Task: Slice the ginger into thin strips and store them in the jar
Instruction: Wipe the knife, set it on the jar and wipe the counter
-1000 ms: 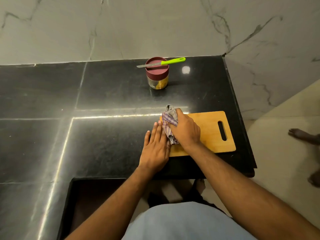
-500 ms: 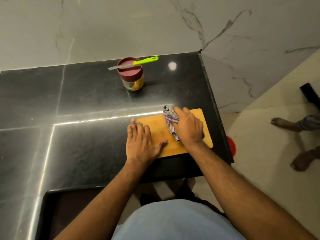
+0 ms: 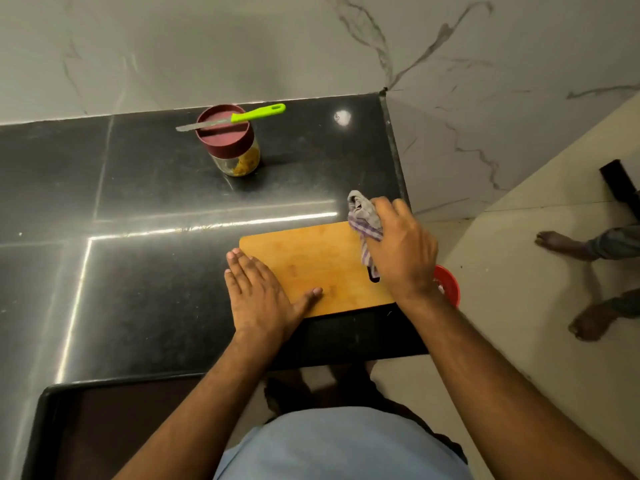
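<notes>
A wooden cutting board (image 3: 322,261) lies on the black counter near its right end. My left hand (image 3: 259,296) lies flat on the board's left end, fingers straight, thumb on the wood. My right hand (image 3: 401,251) grips a bunched checked cloth (image 3: 363,216) over the board's right end, covering most of the handle slot. A glass jar (image 3: 239,147) with a maroon lid stands at the back, yellowish pieces inside. A knife (image 3: 235,117) with a green handle lies across the lid. No loose ginger shows on the board.
The black counter (image 3: 138,271) ends just right of the board, with a marble wall behind. A red container (image 3: 448,285) sits on the floor below the counter's right edge. Another person's bare feet (image 3: 568,244) stand on the floor at right. A dark recess opens at lower left.
My right hand has dragged the cloth from the board's left part to its right end. My left hand shifted from the counter onto the board's left end.
</notes>
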